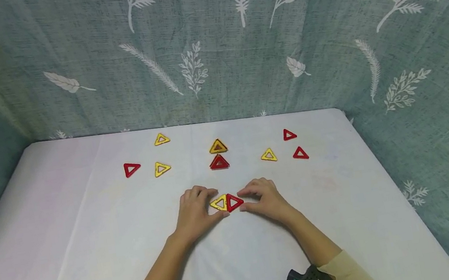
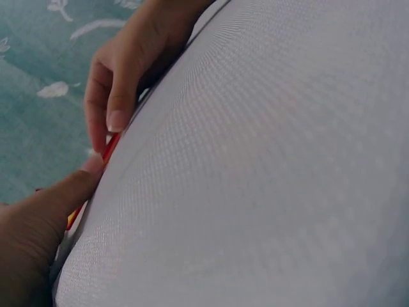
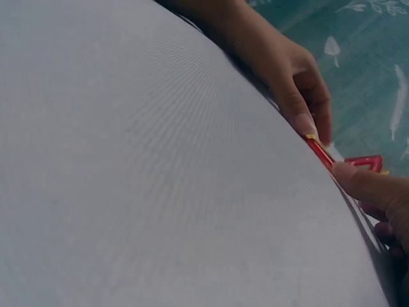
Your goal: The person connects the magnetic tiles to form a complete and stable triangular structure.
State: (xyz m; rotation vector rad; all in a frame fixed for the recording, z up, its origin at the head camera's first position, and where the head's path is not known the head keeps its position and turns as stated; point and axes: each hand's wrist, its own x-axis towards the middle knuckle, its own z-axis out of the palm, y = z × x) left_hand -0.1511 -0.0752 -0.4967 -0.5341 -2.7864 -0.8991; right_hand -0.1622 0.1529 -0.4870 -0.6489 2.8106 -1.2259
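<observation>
Pinching yellow triangle (image 1: 224,203) with left hand (image 1: 195,212) in head view, red triangle (image 1: 228,202) with right hand (image 1: 266,200); red touches yellow triangle's right side; other triangles (image 1: 219,163) lie beyond it; left wrist: red edge (image 2: 110,149) between hands; right wrist: same, yellow sliver (image 3: 311,136) at left thumb (image 3: 294,105).

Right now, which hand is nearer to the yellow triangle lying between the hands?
Left. The left hand curves around the yellow triangle; the right hand is farther off, at the right tip of the red triangle adjoining it.
</observation>
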